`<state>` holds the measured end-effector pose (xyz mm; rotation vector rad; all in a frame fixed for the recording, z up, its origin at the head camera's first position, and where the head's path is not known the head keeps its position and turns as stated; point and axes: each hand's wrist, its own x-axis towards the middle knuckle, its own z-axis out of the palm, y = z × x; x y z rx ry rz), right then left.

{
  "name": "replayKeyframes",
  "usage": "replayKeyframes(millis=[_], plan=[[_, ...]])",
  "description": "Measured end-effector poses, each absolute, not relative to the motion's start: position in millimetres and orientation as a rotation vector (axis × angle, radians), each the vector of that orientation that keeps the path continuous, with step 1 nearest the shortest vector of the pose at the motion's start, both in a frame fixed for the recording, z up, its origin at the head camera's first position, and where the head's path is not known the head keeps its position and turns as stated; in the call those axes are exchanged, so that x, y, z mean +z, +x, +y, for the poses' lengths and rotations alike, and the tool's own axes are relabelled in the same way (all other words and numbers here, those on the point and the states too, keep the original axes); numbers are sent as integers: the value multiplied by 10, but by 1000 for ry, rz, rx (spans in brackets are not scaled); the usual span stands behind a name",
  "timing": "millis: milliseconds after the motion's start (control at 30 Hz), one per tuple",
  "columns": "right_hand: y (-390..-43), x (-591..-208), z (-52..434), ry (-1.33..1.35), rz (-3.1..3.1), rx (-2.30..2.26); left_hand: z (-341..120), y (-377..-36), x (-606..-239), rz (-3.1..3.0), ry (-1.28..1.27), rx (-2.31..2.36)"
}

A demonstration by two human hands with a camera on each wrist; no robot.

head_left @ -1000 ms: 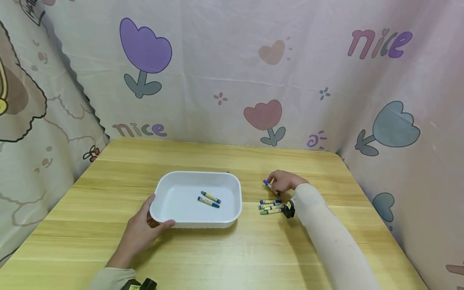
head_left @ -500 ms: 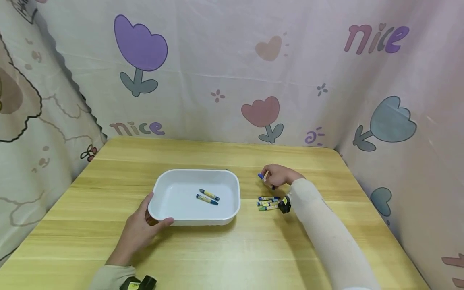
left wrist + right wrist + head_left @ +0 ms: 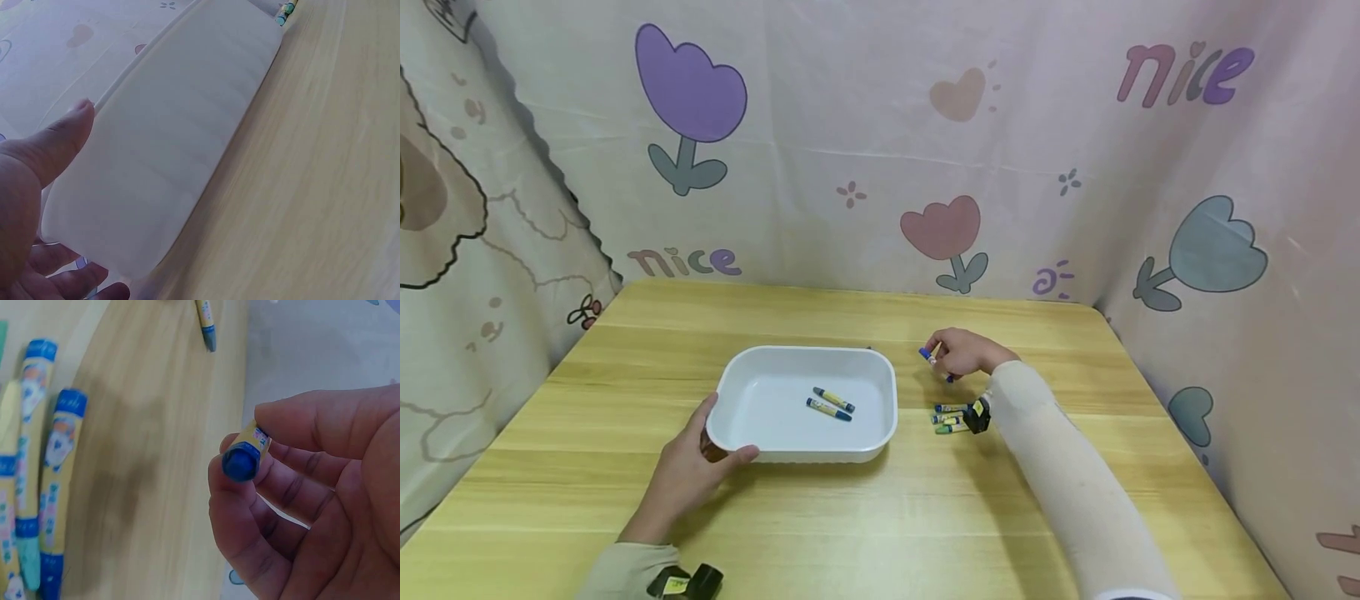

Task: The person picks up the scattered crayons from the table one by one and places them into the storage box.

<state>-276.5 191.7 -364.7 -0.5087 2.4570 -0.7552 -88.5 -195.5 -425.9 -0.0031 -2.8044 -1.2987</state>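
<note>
1. Crayon (image 3: pixel 929 356) with a blue tip sits pinched in the right hand (image 3: pixel 962 354), lifted off the table (image 3: pixel 865 517) in the head view. The step in hand looks like carrying it across; the next move seems to call for a swing to that hand's left, over the near wall of the white tray (image 3: pixel 880 437), and a release above the tray floor.

2. In the same view the left hand (image 3: pixel 688 475) grips the tray's near-left corner, thumb curled over the rim. Two crayons in the tray (image 3: pixel 831 404) lie towards its middle, so a drop beside them has room. Loose crayons (image 3: pixel 951 417) lie on the table just below the right hand, beside the sleeve. A flower-print curtain (image 3: pixel 880 167) hangs behind. Nothing stands between the hand and the tray.

3. Left wrist view: the thumb (image 3: pixel 59 144) presses over the tray's rim (image 3: pixel 187 37), the other fingers (image 3: pixel 69 281) curl beneath its wall, so the tray is held steady.

4. Right wrist view: thumb and fingers (image 3: pixel 312 425) pinch the crayon's (image 3: pixel 245 456) yellow wrapper, blue end pointing out. The loose crayons (image 3: pixel 44 481) lie side by side on the table to the hand's left; one more crayon (image 3: pixel 206 325) lies apart, farther off.
</note>
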Motion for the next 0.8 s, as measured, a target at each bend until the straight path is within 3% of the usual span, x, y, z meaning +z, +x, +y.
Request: replayKeyframes(millis=[800], plan=[[-2728, -3411, 1597, -573, 2450, -756, -1957, -901, -4258, -2792, -4, -1325]])
